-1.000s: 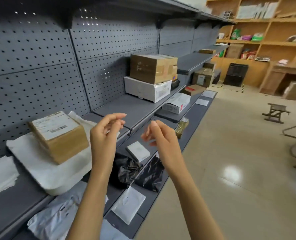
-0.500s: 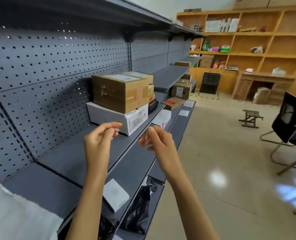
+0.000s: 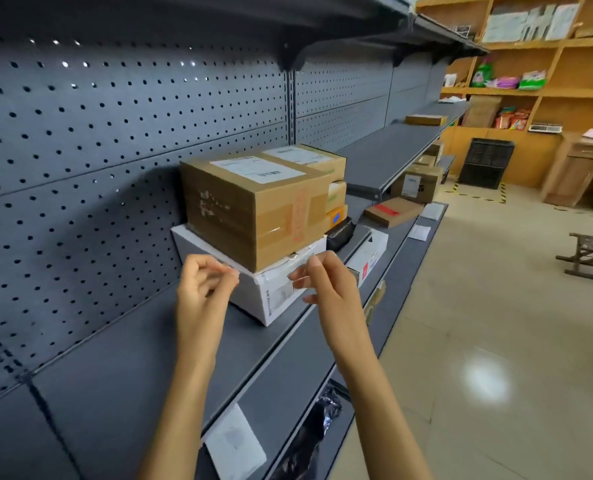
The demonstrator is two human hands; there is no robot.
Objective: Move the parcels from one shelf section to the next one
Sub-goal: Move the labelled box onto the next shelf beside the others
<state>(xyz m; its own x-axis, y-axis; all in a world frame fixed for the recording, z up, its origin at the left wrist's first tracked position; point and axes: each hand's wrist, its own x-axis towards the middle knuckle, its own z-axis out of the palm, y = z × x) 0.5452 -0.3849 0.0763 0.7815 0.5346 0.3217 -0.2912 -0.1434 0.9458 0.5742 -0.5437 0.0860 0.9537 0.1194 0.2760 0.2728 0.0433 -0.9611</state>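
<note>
A taped brown cardboard box (image 3: 253,209) with a white label lies on top of a white box (image 3: 271,292) on the grey shelf (image 3: 122,368). Further brown boxes (image 3: 326,168) stand stacked behind them. My left hand (image 3: 203,289) hovers just in front of the white box's near left corner, fingers curled and empty. Level with the white box's front face, my right hand (image 3: 326,282) has its fingers loosely apart and holds nothing. Neither hand touches a box.
A grey pegboard wall (image 3: 115,150) backs the shelf. On lower shelves lie a small white packet (image 3: 234,441), black bags (image 3: 309,441), a white box (image 3: 371,254) and a flat brown parcel (image 3: 392,211). A low wooden stool (image 3: 589,254) stands on the tiled floor at right.
The view has swung right along the shelving and come closer to the stacked boxes. Both empty hands have moved forward up to the white box.
</note>
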